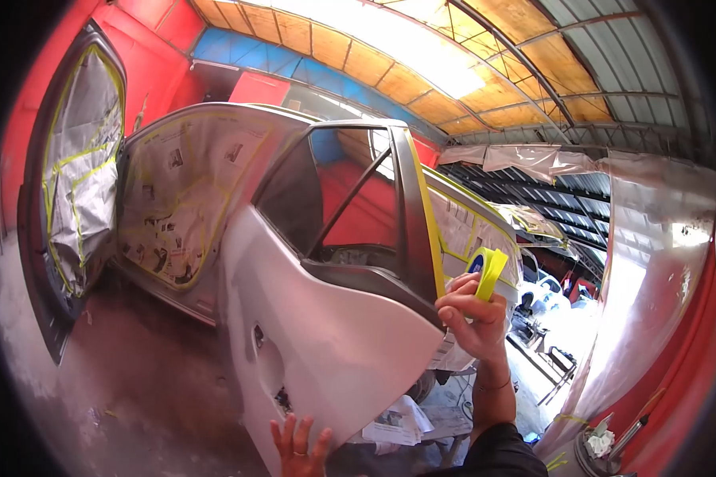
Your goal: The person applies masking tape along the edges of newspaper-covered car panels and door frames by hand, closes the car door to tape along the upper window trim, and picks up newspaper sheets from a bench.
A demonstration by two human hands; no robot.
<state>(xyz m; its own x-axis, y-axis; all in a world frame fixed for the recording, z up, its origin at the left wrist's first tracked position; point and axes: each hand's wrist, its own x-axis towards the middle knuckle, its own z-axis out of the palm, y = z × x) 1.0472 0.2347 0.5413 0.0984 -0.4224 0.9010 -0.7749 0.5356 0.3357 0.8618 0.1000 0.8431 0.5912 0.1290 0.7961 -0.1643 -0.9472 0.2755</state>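
A grey-primed car door (326, 318) stands open in front of me, its window frame dark. My right hand (473, 322) grips a roll of yellow masking tape (492, 274) at the door's edge, just below the window frame. A yellow strip of tape (427, 215) runs along that edge of the frame down to my fingers. Low on the door, my left hand (298, 447) has its fingers spread at the outer panel; its palm is partly cut off by the view's lower edge.
Paper and yellow tape cover the car body's front opening (183, 191). Another open door (79, 175), masked likewise, stands at the left. Loose paper (399, 421) lies below the door. A plastic curtain (652, 230) hangs at the right, above a cluttered bin (593, 453).
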